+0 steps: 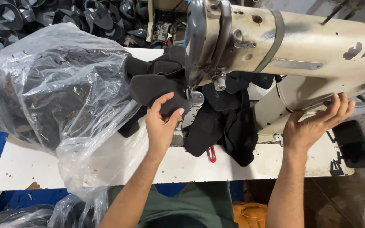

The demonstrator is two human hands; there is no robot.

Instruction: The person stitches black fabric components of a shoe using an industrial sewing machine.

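- Far left: big clear plastic bag (60, 88) stuffed w/ dark cut pieces, sitting on the white table (26, 164) and slumping over its front edge. Looks top-heavy imo. A nudge from the forearm could tip it off, and the loose film hanging near the lap could snag a sleeve or wrist.
- Left hand (161, 122): fingers curled closed on a black fabric piece (153, 88), thumb on the right edge, holding it up right next to the needle area. Fingertips are v close to the presser foot (196, 99), so if the machine runs w/ the hand there, that's a pinch or a needle hit.
- Middle: pile of more black pieces (224, 122) heaped under and behind the machine head (233, 38). Stray edges could get dragged under the foot along w/ the held piece, so two layers stitched by mistake. Can't tell if the needle's up or down, it's hidden.
- Small red snips (211, 154) lying at the edge of the pile, half tucked under fabric. Easy to knock off the table or grab blind.
- Right hand (317, 124): open, palm up, fingers spread under the machine arm, gripping nothing, prob resting by the handwheel side. Moving parts there could catch a finger.
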